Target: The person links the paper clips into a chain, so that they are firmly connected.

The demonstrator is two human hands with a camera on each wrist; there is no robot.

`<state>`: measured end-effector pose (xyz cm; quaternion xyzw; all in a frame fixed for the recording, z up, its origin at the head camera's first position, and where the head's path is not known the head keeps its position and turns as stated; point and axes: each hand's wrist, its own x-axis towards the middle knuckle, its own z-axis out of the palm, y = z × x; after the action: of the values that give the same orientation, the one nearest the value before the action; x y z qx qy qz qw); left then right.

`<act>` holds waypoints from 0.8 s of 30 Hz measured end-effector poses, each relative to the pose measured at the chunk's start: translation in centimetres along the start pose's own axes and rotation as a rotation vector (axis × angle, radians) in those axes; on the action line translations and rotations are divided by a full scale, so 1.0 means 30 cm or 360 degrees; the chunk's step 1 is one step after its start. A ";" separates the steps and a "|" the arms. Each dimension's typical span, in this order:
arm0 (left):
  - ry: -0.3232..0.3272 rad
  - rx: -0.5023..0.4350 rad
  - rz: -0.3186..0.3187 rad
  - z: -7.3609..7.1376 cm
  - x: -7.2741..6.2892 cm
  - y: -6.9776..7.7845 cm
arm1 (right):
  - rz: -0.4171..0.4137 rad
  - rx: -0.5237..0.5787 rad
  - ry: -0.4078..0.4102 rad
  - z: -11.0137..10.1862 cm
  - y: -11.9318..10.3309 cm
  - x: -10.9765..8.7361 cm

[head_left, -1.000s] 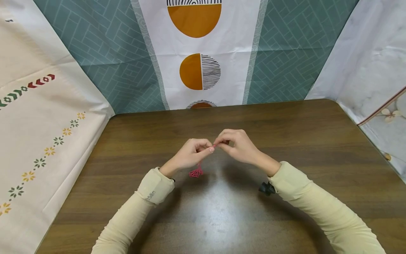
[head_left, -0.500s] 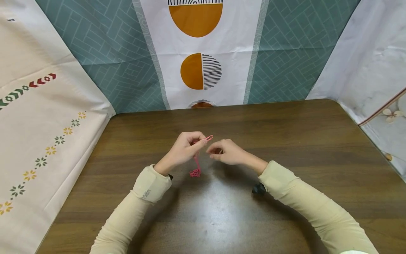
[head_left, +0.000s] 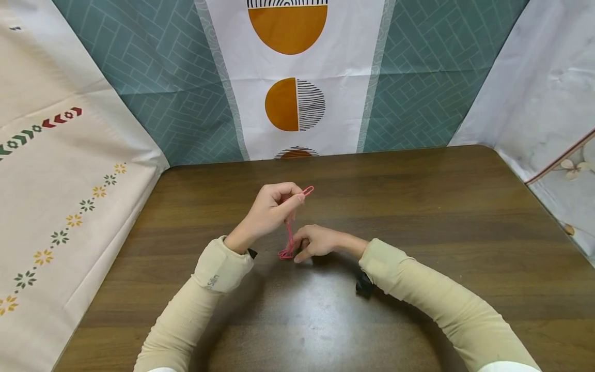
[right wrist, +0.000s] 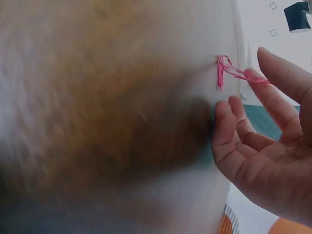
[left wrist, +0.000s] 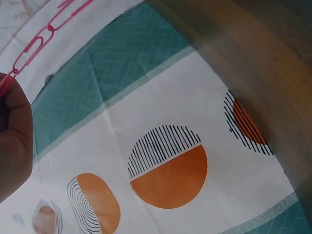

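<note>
A chain of linked pink paper clips [head_left: 290,233] hangs down to the wooden table. My left hand [head_left: 275,207] pinches it near its upper end, and one clip loop sticks out past the thumb. In the left wrist view, joined paper clips [left wrist: 35,48] run up from the fingertips. Low by the table, my right hand [head_left: 319,242] is beside the bunched bottom clips. The right wrist view shows its thumb and index finger spread apart, with the chain [right wrist: 220,75] passing between them and seemingly touching the index finger.
The brown wooden table [head_left: 395,206] lies under both hands. Behind it hangs a teal and white patterned cloth [head_left: 418,93]. A pale embroidered cloth [head_left: 56,206] borders the left side, and a whitish cloth [head_left: 544,93] the right.
My right hand has let go of the chain's upper end and moved down and left to the bottom clips. The left hand has risen slightly, still pinching the chain.
</note>
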<state>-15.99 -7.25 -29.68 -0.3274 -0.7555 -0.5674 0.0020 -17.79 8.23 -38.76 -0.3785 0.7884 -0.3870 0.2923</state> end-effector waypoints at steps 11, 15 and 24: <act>0.0221 -0.0109 -0.0118 -0.048 -0.032 -0.026 | -0.0070 0.0046 0.0073 -0.005 0.028 -0.071; 0.0280 -0.0135 -0.0143 -0.062 -0.042 -0.048 | -0.0016 0.0125 0.0091 -0.025 0.038 -0.118; 0.0314 -0.0278 -0.0193 -0.080 -0.062 -0.077 | 0.0071 0.0265 0.0092 -0.080 0.063 -0.208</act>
<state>-16.56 -10.57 -31.51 -0.2226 -0.7179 -0.6595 0.0136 -16.91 15.06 -38.02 -0.3241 0.7698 -0.4553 0.3084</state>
